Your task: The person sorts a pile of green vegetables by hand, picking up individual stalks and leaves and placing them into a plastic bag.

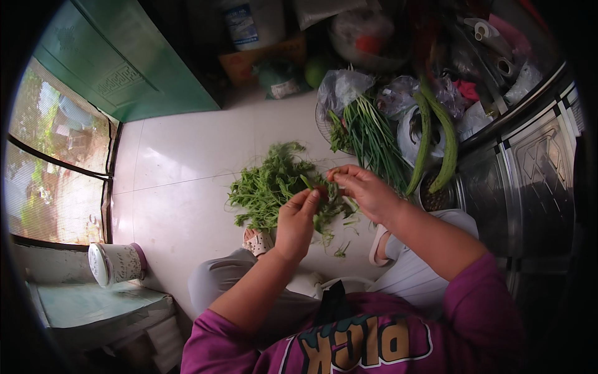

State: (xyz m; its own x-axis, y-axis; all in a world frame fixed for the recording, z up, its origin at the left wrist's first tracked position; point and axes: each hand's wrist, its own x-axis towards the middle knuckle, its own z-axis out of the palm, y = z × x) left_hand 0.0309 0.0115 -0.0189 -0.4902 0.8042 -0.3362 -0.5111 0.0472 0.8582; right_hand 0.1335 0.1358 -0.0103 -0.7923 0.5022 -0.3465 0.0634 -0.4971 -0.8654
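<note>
My left hand [297, 219] pinches a green stem [306, 182] between thumb and forefinger, its tip poking up past the knuckles. Close on its right, my right hand [364, 189] has its thumb and fingertips pressed together on a small bit of greenery, partly hidden by the fingers. Under and beyond both hands a loose heap of leafy green shoots [266, 189] with curling tendrils lies on the tiled floor. Torn scraps [342, 252] of the same greens are scattered nearer my feet.
Long green scallions [371, 131] rest by a wire basket [322, 122] at the right. Two long ridged gourds [441, 135] lean over a metal bowl [437, 191] of small brown pieces. A green door [126, 61] stands at left, near a white bin [117, 264]. Dark metal cabinets [537, 173] border the right.
</note>
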